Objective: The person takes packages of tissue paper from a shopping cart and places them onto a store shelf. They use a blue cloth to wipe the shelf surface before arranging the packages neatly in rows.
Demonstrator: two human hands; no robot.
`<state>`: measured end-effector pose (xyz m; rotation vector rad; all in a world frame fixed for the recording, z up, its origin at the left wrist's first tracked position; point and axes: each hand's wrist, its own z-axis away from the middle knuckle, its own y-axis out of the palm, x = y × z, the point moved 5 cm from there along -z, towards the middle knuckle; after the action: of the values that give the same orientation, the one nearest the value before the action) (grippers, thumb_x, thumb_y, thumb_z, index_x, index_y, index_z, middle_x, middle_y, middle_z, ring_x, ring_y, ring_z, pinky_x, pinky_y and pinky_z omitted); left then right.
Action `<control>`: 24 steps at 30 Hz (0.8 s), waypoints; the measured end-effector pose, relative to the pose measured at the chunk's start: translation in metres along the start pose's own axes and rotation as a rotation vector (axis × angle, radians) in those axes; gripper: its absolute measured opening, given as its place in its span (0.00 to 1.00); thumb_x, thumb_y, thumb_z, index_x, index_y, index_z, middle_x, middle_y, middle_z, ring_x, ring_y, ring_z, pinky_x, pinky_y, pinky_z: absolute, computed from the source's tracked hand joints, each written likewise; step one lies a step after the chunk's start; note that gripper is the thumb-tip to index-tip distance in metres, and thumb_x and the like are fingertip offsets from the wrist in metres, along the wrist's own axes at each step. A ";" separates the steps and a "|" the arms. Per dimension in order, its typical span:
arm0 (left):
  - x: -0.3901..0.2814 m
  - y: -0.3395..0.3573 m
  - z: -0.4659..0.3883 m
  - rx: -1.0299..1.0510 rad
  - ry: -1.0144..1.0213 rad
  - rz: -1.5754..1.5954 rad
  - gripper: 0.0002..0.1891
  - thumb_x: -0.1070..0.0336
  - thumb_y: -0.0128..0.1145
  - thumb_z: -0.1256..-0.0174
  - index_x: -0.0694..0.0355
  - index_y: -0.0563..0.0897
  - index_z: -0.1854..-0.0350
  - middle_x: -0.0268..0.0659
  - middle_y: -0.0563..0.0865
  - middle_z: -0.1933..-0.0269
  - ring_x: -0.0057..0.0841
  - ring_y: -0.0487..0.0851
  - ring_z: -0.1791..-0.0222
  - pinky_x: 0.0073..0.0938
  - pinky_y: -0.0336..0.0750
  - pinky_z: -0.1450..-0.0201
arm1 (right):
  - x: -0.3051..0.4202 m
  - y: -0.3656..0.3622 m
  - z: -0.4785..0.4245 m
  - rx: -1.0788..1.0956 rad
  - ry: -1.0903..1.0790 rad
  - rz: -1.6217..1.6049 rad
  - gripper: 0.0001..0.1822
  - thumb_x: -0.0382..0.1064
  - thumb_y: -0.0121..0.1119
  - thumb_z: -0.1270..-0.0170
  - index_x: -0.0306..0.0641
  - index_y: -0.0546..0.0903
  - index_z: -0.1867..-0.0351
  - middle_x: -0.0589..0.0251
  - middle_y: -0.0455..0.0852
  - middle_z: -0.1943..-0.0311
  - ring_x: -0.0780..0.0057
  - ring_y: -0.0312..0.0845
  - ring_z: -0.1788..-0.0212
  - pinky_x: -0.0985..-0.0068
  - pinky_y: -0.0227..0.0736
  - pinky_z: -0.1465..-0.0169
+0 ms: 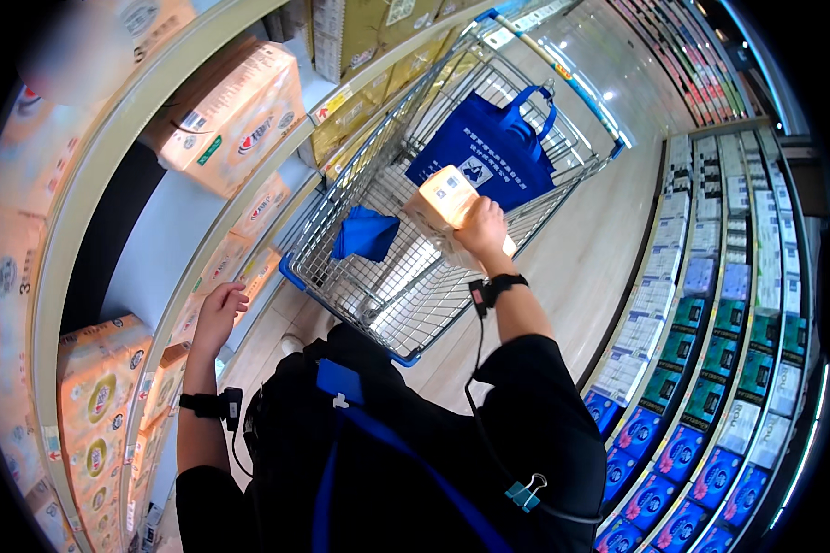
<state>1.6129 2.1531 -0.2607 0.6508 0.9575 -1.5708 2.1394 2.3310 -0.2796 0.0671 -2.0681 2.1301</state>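
My right hand (483, 225) grips an orange plastic-wrapped pack of tissues (449, 197) over the wire shopping cart (415, 276). Behind the pack, a blue fabric tote bag (481, 148) with white writing lies in the cart. A folded blue cloth or bag (365, 233) rests nearer the cart's left side. My left hand (223, 311) is beside the shelf edge with its fingers loosely curled and nothing seen in it. Close to that hand are orange tissue packs (225, 259) on a lower shelf. The underside of the held pack is partly hidden.
At left, shelves (159, 228) hold orange tissue packs, with a large pack (242, 117) near the shelf edge. Shelves of blue tissue packs (681, 453) and green boxes (723, 352) line the right. The cart's handle (560, 66) is on its far side. Cables hang from both wrist straps.
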 end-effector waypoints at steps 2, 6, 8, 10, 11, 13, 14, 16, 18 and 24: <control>-0.001 0.002 -0.001 0.022 0.047 0.036 0.13 0.65 0.50 0.21 0.68 0.81 0.46 0.38 0.87 0.59 0.22 0.84 0.59 0.24 0.79 0.53 | 0.018 -0.052 0.006 0.006 -0.044 -0.066 0.36 0.43 0.78 0.61 0.36 0.72 0.50 0.48 0.79 0.53 0.46 0.76 0.47 0.57 0.74 0.43; -0.002 0.006 -0.007 0.089 0.174 0.069 0.12 0.68 0.49 0.21 0.67 0.80 0.44 0.37 0.87 0.56 0.21 0.84 0.57 0.23 0.80 0.51 | 0.079 -0.165 0.043 -0.133 -0.396 -0.093 0.33 0.38 0.78 0.63 0.35 0.75 0.52 0.48 0.79 0.57 0.46 0.75 0.50 0.57 0.72 0.46; -0.016 0.012 -0.006 0.141 0.240 0.084 0.13 0.67 0.52 0.22 0.67 0.79 0.43 0.36 0.87 0.56 0.19 0.83 0.57 0.22 0.79 0.51 | 0.121 -0.228 0.079 -0.187 -0.554 -0.045 0.39 0.37 0.77 0.62 0.33 0.74 0.43 0.49 0.78 0.57 0.47 0.75 0.50 0.58 0.72 0.46; -0.033 0.011 0.007 0.194 0.249 0.044 0.15 0.64 0.55 0.23 0.67 0.79 0.41 0.35 0.86 0.55 0.19 0.82 0.57 0.22 0.77 0.50 | 0.167 -0.273 0.114 -0.198 -0.727 0.035 0.40 0.35 0.78 0.61 0.33 0.74 0.41 0.51 0.78 0.55 0.49 0.76 0.49 0.60 0.71 0.44; -0.041 0.007 0.015 0.219 0.274 0.013 0.16 0.64 0.56 0.23 0.66 0.79 0.40 0.35 0.86 0.55 0.19 0.81 0.57 0.23 0.77 0.50 | 0.190 -0.289 0.131 -0.210 -0.796 0.030 0.38 0.33 0.76 0.61 0.33 0.75 0.42 0.52 0.78 0.55 0.50 0.75 0.50 0.60 0.70 0.45; -0.055 0.003 0.034 0.287 0.329 -0.042 0.18 0.62 0.57 0.24 0.66 0.78 0.38 0.35 0.86 0.55 0.19 0.81 0.56 0.25 0.77 0.50 | 0.229 -0.317 0.163 -0.225 -0.910 0.037 0.36 0.32 0.74 0.61 0.34 0.76 0.43 0.54 0.79 0.54 0.51 0.75 0.50 0.61 0.69 0.45; -0.056 -0.003 0.044 0.292 0.359 -0.045 0.19 0.62 0.57 0.24 0.65 0.78 0.37 0.36 0.87 0.54 0.20 0.82 0.55 0.26 0.77 0.49 | 0.246 -0.327 0.177 -0.228 -0.961 0.039 0.37 0.32 0.74 0.62 0.33 0.76 0.43 0.53 0.79 0.53 0.51 0.76 0.50 0.60 0.69 0.44; -0.060 -0.011 0.065 0.323 0.421 -0.051 0.20 0.61 0.57 0.24 0.65 0.77 0.36 0.38 0.87 0.52 0.23 0.83 0.53 0.27 0.78 0.48 | 0.274 -0.332 0.201 -0.251 -1.048 0.032 0.38 0.32 0.75 0.63 0.34 0.75 0.43 0.53 0.80 0.52 0.51 0.76 0.49 0.59 0.68 0.44; -0.056 -0.032 0.088 0.207 0.449 -0.020 0.22 0.64 0.57 0.25 0.66 0.72 0.33 0.44 0.86 0.46 0.27 0.85 0.52 0.29 0.79 0.47 | 0.302 -0.333 0.222 -0.295 -1.146 0.001 0.40 0.32 0.78 0.65 0.34 0.75 0.42 0.52 0.80 0.52 0.50 0.76 0.49 0.58 0.68 0.45; 0.006 -0.113 0.135 -0.136 0.452 0.121 0.27 0.66 0.58 0.26 0.68 0.64 0.30 0.48 0.82 0.38 0.30 0.86 0.57 0.31 0.81 0.54 | 0.395 -0.304 0.265 -0.298 -1.369 -0.125 0.37 0.27 0.68 0.66 0.36 0.78 0.44 0.56 0.79 0.54 0.54 0.75 0.53 0.59 0.69 0.44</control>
<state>1.5132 2.0399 -0.1692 0.9717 1.3187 -1.2611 1.7748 2.1101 0.0904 1.9957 -2.7397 1.7363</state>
